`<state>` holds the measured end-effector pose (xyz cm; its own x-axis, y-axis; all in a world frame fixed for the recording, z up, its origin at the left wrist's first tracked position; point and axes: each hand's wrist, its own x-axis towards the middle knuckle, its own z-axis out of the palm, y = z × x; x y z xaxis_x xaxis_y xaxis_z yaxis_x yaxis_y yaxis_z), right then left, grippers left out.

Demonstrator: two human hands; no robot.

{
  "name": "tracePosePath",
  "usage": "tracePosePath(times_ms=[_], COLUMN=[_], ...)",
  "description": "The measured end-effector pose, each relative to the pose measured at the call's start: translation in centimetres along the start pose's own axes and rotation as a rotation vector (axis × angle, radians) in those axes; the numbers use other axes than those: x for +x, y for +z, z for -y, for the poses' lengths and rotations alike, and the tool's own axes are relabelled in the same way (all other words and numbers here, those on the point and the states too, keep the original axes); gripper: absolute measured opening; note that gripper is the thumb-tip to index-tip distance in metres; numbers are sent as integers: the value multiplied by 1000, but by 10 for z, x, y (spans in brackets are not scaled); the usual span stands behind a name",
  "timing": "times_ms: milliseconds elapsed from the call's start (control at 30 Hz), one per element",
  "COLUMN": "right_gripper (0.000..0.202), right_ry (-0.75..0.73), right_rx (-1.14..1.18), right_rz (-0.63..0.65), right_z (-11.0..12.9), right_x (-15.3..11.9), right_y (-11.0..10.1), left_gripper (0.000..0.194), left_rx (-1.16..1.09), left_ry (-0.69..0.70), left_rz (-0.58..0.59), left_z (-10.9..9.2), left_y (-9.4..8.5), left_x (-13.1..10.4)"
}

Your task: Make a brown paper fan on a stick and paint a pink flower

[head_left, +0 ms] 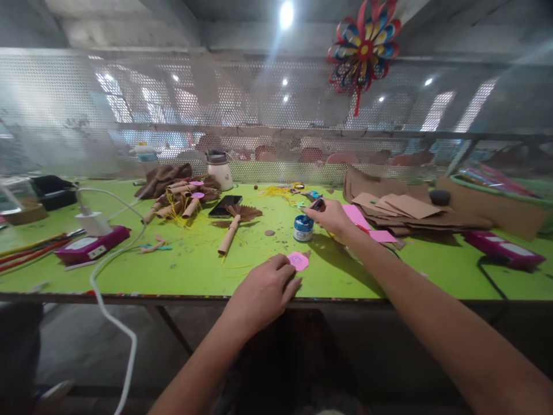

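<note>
My left hand (268,288) is at the table's front edge, fingers bent and closed on the rim of a small round pink paper piece (298,261) with dark marks on it. My right hand (330,216) pinches a dark, thin stick-like tool (318,204), whose lower end is at the mouth of a small open jar of blue paint (303,229). The tool's exact kind is too small to make out. Left of the jar lies a rolled brown paper figure (231,230) with a fanned pleated top, and a black phone (225,206) behind it.
Several brown paper rolls with yellow strings (185,202) are heaped at the left, near a white jug (219,172). Brown paper sheets (401,210) and pink paper (356,217) lie at the right. Purple power strips (93,245) flank the table; a white cable (101,288) hangs over its edge.
</note>
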<state>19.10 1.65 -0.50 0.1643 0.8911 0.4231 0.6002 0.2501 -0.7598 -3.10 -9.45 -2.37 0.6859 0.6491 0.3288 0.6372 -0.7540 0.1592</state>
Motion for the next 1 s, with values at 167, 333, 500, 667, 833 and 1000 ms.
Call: tracePosePath(times_ms=[167,333,500,667,833,1000], right_gripper=[39,27,28,23,21,21], right_ry=[116,-86,-398,-340,-268,-273], right_rx=[-27,-145,-417,-577,-656,-688], right_rz=[25,111,427,465,421,405], right_z=[-2,9,17,27,37,38], right_x=[-28,-72,-87,-93,-112,-127], right_y=[-34,-41,-15,-14,-22,-30], left_gripper=[31,29,27,24,24,27], left_rx=[-18,-23,-16,-53,-28,-2], left_ry=[-12,6,4,-1,-31,-45], left_rz=[-20,-27,-65,-191,-206,-137], left_z=[0,0,1,3,3,2], left_y=[1,0,1,2,1,0], left_x=[0,-1,-2,-2,-2,-3])
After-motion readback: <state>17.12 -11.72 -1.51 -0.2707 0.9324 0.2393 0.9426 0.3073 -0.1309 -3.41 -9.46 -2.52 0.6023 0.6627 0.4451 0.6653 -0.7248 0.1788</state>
